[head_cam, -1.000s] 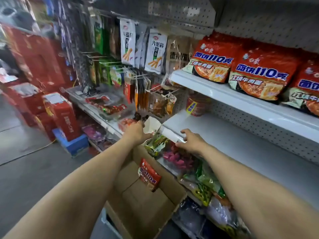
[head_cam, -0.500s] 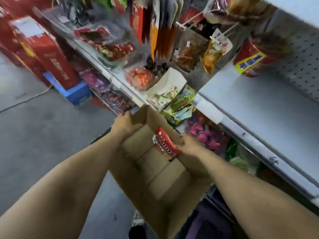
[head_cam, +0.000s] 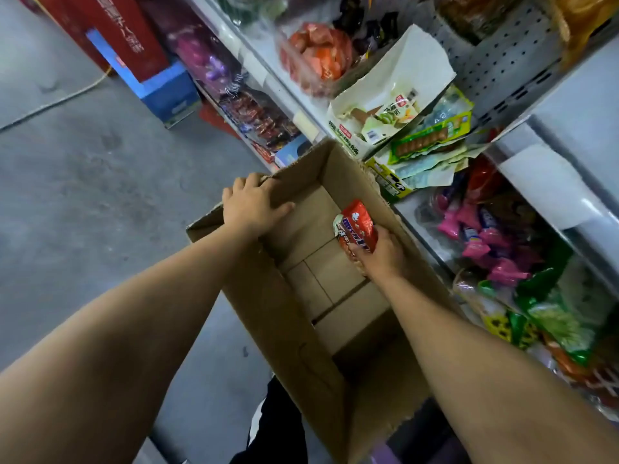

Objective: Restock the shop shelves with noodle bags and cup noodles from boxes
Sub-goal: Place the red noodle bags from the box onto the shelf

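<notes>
Right hand point(head_cam: 380, 254) fingers point(head_cam: 356, 259) are curling round the red noodle bag point(head_cam: 356, 226) inside the cardboard box point(head_cam: 298, 333); left hand point(head_cam: 249, 205) fingers are gripping its far-left rim.

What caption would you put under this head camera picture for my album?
Right hand grips the only noodle bag in the box while the left hand holds its rim.
</notes>
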Tool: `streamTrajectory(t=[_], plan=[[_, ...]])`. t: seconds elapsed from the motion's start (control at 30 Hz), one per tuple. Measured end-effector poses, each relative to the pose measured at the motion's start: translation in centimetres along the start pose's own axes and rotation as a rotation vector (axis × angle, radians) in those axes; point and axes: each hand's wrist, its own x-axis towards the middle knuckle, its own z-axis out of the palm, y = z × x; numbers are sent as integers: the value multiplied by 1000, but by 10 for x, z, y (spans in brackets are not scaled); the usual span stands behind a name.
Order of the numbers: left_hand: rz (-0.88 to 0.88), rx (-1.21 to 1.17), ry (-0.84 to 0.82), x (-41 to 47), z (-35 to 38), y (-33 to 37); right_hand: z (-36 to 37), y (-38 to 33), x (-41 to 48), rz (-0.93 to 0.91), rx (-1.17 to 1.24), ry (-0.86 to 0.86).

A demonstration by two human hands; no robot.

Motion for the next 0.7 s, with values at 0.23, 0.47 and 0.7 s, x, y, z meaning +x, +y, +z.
streamTrajectory(t=[0.23, 0.47, 0.7], plan=[[2, 71, 38, 0, 10, 0, 28, -2, 8, -4, -262, 134], [-29, 89, 60, 5, 13, -1, 23, 0, 20, 22, -258, 79], [-49, 82, 17, -1, 6, 5, -6, 8, -4, 0, -74, -58]])
